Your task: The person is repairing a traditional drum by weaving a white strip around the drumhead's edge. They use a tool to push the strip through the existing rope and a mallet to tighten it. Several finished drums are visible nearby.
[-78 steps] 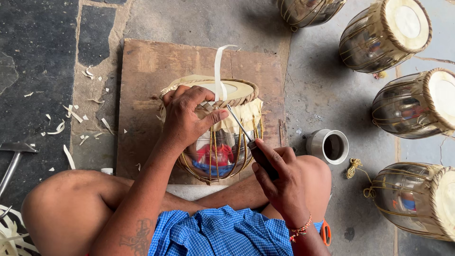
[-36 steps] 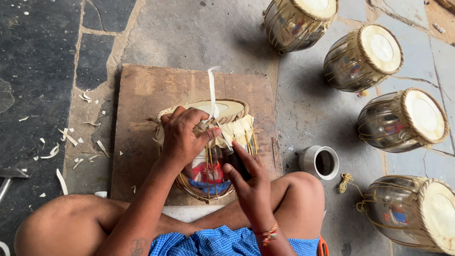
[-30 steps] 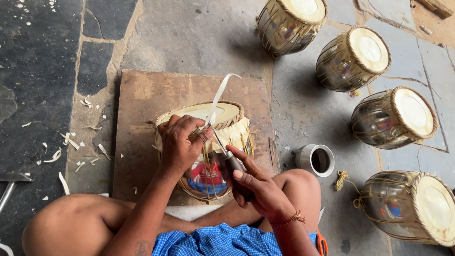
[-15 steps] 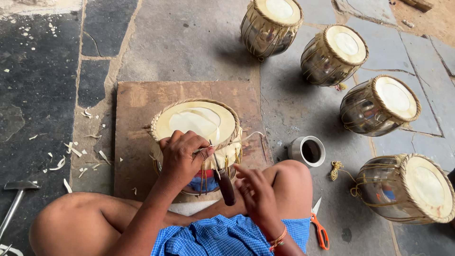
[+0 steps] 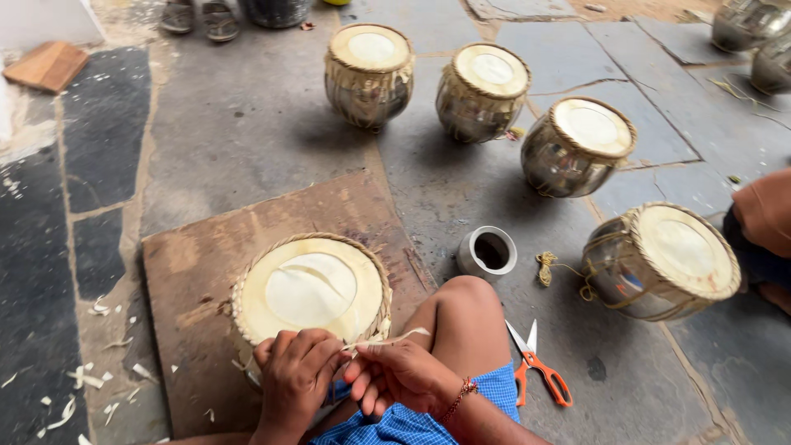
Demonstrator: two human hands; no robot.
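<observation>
Both hands' grip is closing on a pale strip (image 5: pixel 394 338) at the near rim of the drum (image 5: pixel 311 290). L hand (image 5: pixel 295 381) is curling over the drum's near edge, fingers bent down on the rim, pinching the strip's left end. R hand (image 5: pixel 401 375) is sitting just right of it, fingers closed on the same strip, which is sticking out to the right past the knee (image 5: pixel 461 317). R wrist is wearing a red bead bracelet (image 5: pixel 458 395).

Drum is standing upright on a wooden board (image 5: pixel 198 272) on the stone floor (image 5: pixel 247 124), near-centre, pale skin head facing up, woven lacing round the rim. Blue checked cloth (image 5: pixel 412 420) is showing at the near edge, under the hands.

Right of the knee: orange-handled scissors (image 5: pixel 535 367) are lying open on the floor. Small white cup (image 5: pixel 487 251) is standing just past the knee, a knot of yellow cord (image 5: pixel 548 265) right beside it.

Four more metal-bodied drums w/ pale heads are sitting far and right: far-centre drum (image 5: pixel 369 72), next drum (image 5: pixel 483 91), third drum (image 5: pixel 578 147), and a tilted drum (image 5: pixel 663 262) nearest right. Another person's orange sleeve (image 5: pixel 765 216) is showing at the right edge. Pale shavings (image 5: pixel 78 387) are lying scattered near-left on the floor.
</observation>
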